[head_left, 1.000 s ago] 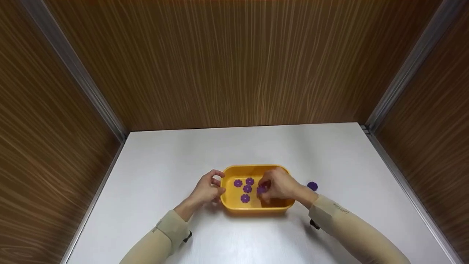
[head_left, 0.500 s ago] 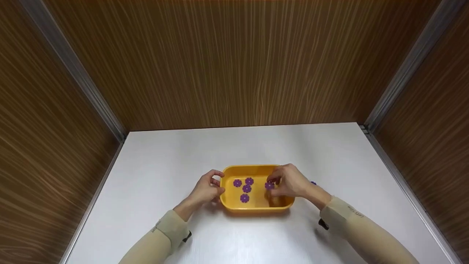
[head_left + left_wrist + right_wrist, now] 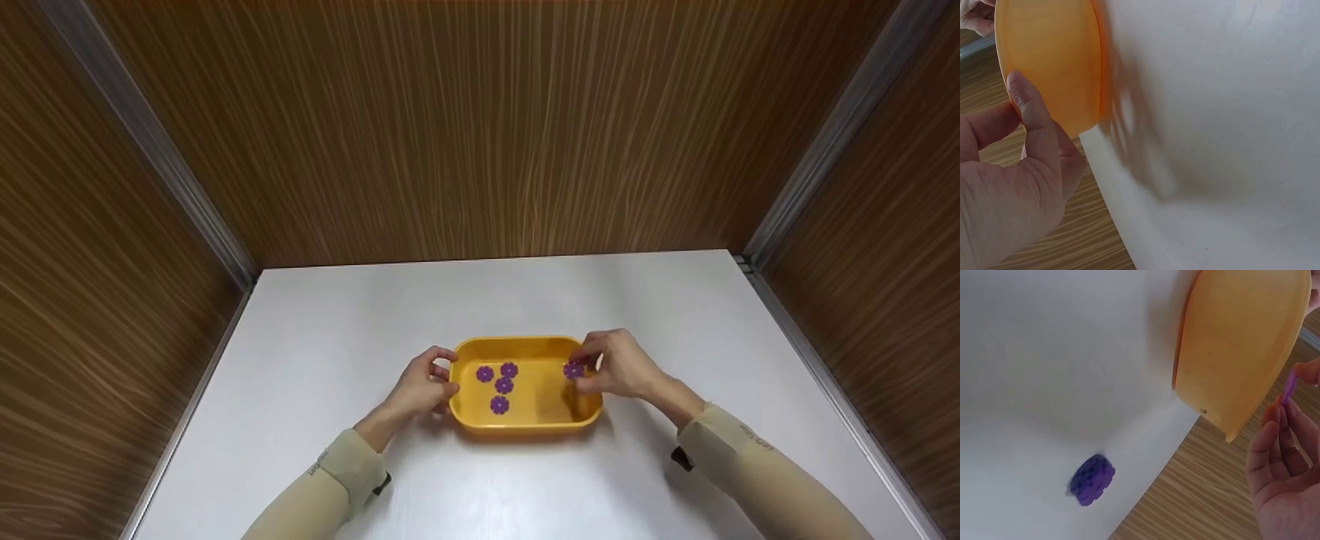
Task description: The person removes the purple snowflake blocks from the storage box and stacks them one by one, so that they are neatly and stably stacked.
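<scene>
A yellow plastic tub (image 3: 525, 429) stands on the white table. My left hand (image 3: 417, 386) holds its left end at the rim; in the left wrist view the thumb (image 3: 1030, 104) lies against the outer wall. Several purple flower-shaped discs (image 3: 499, 405) lie flat on the tub's floor, toward the left. Over the right end of the tub, my right hand (image 3: 619, 366) pinches one more purple flower-shaped disc (image 3: 573, 370) between thumb and fingers. The right wrist view shows that disc (image 3: 1289, 387) edge-on, above rim height.
A short stack of purple discs (image 3: 1093, 479) sits on the table to the right of the tub; in the head view my right hand and wrist hide it. Wood-grain panels (image 3: 495, 135) enclose the white table (image 3: 337, 307) at the back and both sides.
My right hand has moved right and slightly back, carrying the pinched disc from mid-tub to the right rim. It now covers the purple stack. The left hand stays on the tub.
</scene>
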A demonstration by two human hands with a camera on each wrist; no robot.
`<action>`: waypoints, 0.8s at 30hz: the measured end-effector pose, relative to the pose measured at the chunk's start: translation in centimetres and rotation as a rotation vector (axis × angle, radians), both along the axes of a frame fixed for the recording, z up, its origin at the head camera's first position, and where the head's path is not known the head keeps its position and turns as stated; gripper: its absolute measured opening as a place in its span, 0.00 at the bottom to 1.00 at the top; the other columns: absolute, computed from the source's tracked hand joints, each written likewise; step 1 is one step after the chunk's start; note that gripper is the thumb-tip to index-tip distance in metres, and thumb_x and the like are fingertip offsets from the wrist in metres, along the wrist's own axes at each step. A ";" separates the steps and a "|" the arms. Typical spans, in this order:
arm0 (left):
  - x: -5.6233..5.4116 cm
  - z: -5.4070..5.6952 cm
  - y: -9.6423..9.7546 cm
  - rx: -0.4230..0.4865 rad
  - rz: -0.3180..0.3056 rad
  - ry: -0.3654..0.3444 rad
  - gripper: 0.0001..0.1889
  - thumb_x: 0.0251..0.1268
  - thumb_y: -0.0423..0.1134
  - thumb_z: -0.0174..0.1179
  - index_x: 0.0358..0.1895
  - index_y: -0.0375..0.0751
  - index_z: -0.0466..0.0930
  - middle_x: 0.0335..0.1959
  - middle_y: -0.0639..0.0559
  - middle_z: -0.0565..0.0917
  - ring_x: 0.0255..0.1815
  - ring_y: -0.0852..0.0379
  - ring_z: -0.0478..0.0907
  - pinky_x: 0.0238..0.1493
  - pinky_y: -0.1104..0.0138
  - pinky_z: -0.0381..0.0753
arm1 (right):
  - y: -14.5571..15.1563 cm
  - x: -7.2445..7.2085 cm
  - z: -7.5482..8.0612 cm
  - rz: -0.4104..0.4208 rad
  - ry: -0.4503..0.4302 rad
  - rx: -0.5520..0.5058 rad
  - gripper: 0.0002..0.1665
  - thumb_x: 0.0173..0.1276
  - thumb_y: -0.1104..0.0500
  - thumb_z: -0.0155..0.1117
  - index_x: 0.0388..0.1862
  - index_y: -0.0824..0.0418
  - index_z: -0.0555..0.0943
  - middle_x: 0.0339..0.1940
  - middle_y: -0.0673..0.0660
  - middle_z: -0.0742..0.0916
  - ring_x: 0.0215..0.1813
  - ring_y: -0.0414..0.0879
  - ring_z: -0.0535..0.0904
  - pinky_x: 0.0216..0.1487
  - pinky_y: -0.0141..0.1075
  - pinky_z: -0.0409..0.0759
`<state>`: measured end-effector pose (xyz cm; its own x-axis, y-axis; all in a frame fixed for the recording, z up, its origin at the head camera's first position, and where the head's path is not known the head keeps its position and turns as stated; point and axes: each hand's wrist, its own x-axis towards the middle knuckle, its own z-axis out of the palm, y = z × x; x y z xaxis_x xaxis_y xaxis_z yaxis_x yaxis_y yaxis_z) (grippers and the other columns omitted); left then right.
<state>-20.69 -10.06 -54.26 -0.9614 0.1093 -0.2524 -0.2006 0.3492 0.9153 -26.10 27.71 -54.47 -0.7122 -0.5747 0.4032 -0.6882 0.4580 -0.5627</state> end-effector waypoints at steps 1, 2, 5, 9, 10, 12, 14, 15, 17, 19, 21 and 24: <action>0.0 0.0 0.0 0.001 0.000 0.000 0.29 0.69 0.25 0.67 0.72 0.42 0.77 0.46 0.47 0.77 0.33 0.55 0.80 0.32 0.65 0.92 | 0.2 0.0 0.0 -0.004 -0.001 -0.005 0.11 0.53 0.62 0.84 0.38 0.60 0.96 0.29 0.53 0.92 0.31 0.46 0.87 0.33 0.38 0.91; 0.0 0.0 0.0 0.003 -0.001 0.000 0.29 0.69 0.25 0.67 0.72 0.42 0.77 0.46 0.47 0.77 0.33 0.55 0.80 0.32 0.65 0.92 | 0.4 0.0 0.0 -0.010 -0.003 -0.007 0.11 0.53 0.62 0.84 0.38 0.59 0.96 0.29 0.53 0.92 0.31 0.45 0.87 0.34 0.40 0.92; 0.0 -0.1 0.0 0.011 -0.007 0.001 0.29 0.68 0.25 0.66 0.72 0.41 0.77 0.46 0.47 0.76 0.32 0.56 0.80 0.32 0.65 0.91 | 1.1 0.0 -0.1 -0.035 -0.003 -0.014 0.11 0.52 0.63 0.84 0.37 0.59 0.96 0.29 0.53 0.92 0.31 0.46 0.87 0.34 0.41 0.92; -0.1 -0.1 -0.1 0.031 -0.022 0.015 0.30 0.67 0.24 0.66 0.72 0.38 0.76 0.45 0.47 0.75 0.31 0.56 0.79 0.30 0.66 0.90 | 2.0 0.1 -0.1 -0.069 0.016 -0.022 0.11 0.51 0.64 0.82 0.36 0.57 0.96 0.28 0.52 0.92 0.31 0.49 0.87 0.34 0.39 0.91; -0.1 -0.1 -0.1 0.036 -0.026 0.018 0.29 0.66 0.24 0.66 0.72 0.38 0.76 0.45 0.47 0.75 0.31 0.57 0.79 0.29 0.66 0.90 | 2.2 0.1 -0.1 -0.076 0.023 -0.020 0.11 0.51 0.64 0.82 0.36 0.57 0.96 0.28 0.51 0.92 0.31 0.50 0.87 0.34 0.38 0.90; -0.2 -0.1 -0.1 0.040 -0.027 0.019 0.29 0.66 0.24 0.66 0.72 0.38 0.76 0.45 0.47 0.74 0.30 0.57 0.79 0.29 0.67 0.90 | 2.6 0.1 -0.1 -0.087 0.030 -0.016 0.11 0.51 0.64 0.83 0.36 0.56 0.96 0.28 0.51 0.92 0.31 0.49 0.87 0.34 0.39 0.91; -0.2 -0.1 -0.1 0.039 -0.026 0.015 0.29 0.67 0.24 0.66 0.72 0.38 0.76 0.45 0.47 0.74 0.30 0.57 0.79 0.29 0.67 0.89 | 3.0 0.2 0.0 -0.101 0.032 -0.014 0.10 0.52 0.63 0.84 0.36 0.56 0.96 0.28 0.50 0.92 0.31 0.48 0.87 0.34 0.39 0.91; -0.2 -0.1 -0.1 0.039 -0.024 0.013 0.29 0.67 0.24 0.66 0.72 0.38 0.76 0.45 0.47 0.74 0.30 0.57 0.79 0.29 0.67 0.89 | 3.2 0.2 0.0 -0.108 0.032 -0.014 0.10 0.52 0.63 0.84 0.36 0.56 0.96 0.28 0.50 0.92 0.31 0.47 0.87 0.34 0.38 0.91; -0.2 -0.1 0.0 0.039 -0.022 0.010 0.29 0.67 0.24 0.66 0.72 0.38 0.76 0.45 0.47 0.75 0.30 0.57 0.79 0.29 0.68 0.89 | 3.6 0.2 0.0 -0.127 0.028 -0.014 0.10 0.52 0.63 0.84 0.36 0.57 0.96 0.28 0.50 0.92 0.31 0.46 0.87 0.33 0.36 0.90; -0.1 -0.1 0.0 0.038 -0.021 0.011 0.30 0.66 0.24 0.66 0.72 0.38 0.76 0.45 0.47 0.75 0.31 0.57 0.79 0.28 0.68 0.88 | 4.0 0.3 0.0 -0.153 0.017 -0.014 0.10 0.53 0.63 0.84 0.36 0.57 0.96 0.28 0.50 0.92 0.31 0.45 0.87 0.33 0.33 0.89; -0.1 -0.1 0.0 0.039 -0.019 0.013 0.30 0.66 0.23 0.66 0.72 0.38 0.76 0.45 0.47 0.75 0.31 0.57 0.79 0.28 0.69 0.87 | 4.3 0.4 -0.1 -0.179 0.000 -0.010 0.10 0.52 0.63 0.84 0.36 0.58 0.96 0.29 0.50 0.92 0.31 0.44 0.87 0.33 0.32 0.88; -0.1 0.0 0.0 0.037 -0.017 0.016 0.30 0.66 0.23 0.66 0.72 0.38 0.76 0.44 0.48 0.75 0.31 0.57 0.80 0.27 0.69 0.87 | 4.8 0.6 -0.3 -0.213 -0.035 -0.002 0.11 0.52 0.63 0.84 0.37 0.59 0.96 0.29 0.50 0.92 0.32 0.44 0.86 0.34 0.30 0.88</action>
